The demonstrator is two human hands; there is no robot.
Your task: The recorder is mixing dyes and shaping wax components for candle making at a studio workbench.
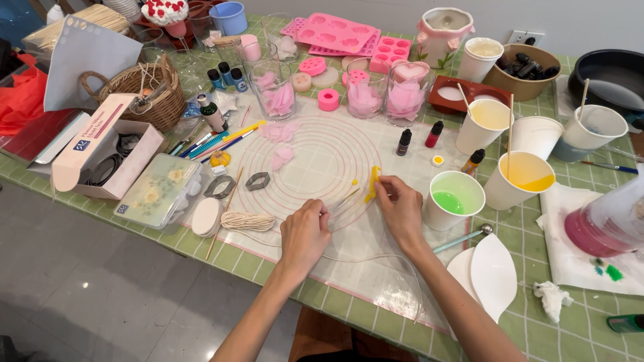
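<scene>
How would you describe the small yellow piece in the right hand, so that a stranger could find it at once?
Start at the clear mat with pink circles in the middle of the table. At its right side, beside the cup of green liquid, the right hand pinches a yellow piece. It is thin, upright and bright yellow, unlike the pale pink petals lying flat on the mat.

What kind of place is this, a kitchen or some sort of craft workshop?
Most likely a home candle-making table: pink silicone moulds, a coil of wick cord and paper cups of coloured liquid crowd the work mat.
</scene>
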